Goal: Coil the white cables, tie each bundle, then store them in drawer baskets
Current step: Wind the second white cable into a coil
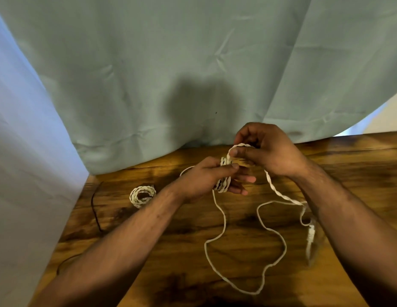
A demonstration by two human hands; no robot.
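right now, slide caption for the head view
Left hand holds a part-wound white cable coil, right hand pinches the next loop; second coil lies on table.

I can't ID the cable (277, 191) end near R forearm (348, 218), too blurred. L hand (206, 178) covers half the coil (223, 187).

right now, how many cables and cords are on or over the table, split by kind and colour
finished white coil: 1
part-coiled white cable, gripped by the left hand and pinched by the right hand: 1
thin dark cord: 1
total: 3, on or over the wooden table
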